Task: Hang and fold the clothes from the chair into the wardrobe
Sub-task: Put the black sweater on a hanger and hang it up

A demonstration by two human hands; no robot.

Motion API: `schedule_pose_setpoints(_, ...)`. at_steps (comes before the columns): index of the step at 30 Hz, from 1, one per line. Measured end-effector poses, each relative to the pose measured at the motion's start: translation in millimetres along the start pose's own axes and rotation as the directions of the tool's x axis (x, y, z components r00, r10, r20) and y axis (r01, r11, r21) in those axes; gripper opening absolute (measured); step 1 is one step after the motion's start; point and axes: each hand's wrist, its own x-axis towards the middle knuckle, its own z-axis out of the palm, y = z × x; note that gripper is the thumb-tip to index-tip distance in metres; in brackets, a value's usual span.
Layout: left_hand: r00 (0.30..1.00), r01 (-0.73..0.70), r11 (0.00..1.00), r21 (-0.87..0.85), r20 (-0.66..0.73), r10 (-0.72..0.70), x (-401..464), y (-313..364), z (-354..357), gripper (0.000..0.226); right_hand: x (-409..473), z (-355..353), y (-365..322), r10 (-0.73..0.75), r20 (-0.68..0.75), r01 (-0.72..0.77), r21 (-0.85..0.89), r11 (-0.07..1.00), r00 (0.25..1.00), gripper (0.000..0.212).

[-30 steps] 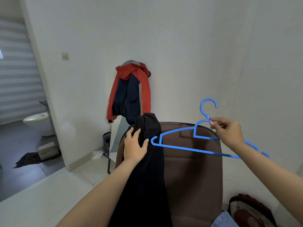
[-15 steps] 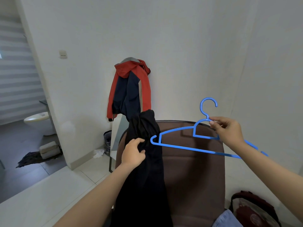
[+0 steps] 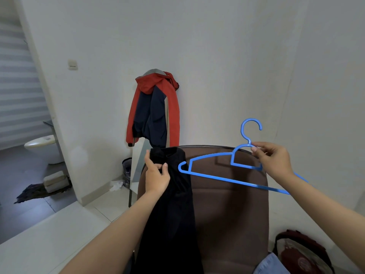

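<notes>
Black garment and blue hanger held up over the chair back.

Left hand (image 3: 157,177) pinches the black garment (image 3: 173,204) near its top edge; it hangs down against the left side of the brown chair (image 3: 229,210). Right hand (image 3: 273,160), its grip pinching the blue hanger (image 3: 223,175) below the hook, holds it tilted, its left tip just beside the garment. Red-and-navy jacket (image 3: 154,109) hangs at the wall behind.

black garment (image 3: 173,204) draped over brown chair (image 3: 233,204).
</notes>
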Motion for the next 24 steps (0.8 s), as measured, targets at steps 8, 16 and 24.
schedule_pose_setpoints(8, 0.995, 0.097, 0.995, 0.010, 0.006, -0.097, 25.2, 7.0, 1.2, 0.020, -4.9, 9.1, -4.7, -0.007, -0.013, 0.008, 0.037, 0.999, 1.000, 0.016)
schedule_pose_setpoints(16, 0.993, 0.116, 0.991, -0.064, 0.041, -0.114, 27.5, 18.0, -19.5, 0.011, -9.7, 7.9, -15.3, -0.030, -0.037, 0.032, 0.057, 0.998, 0.999, 0.016)
schedule_pose_setpoints(24, 0.982, 0.067, 0.994, 0.086, 0.171, -0.081, 13.0, 43.8, -58.0, 0.019, -23.8, 11.0, -29.4, -0.011, -0.130, 0.018, 0.051, 0.999, 0.991, 0.018)
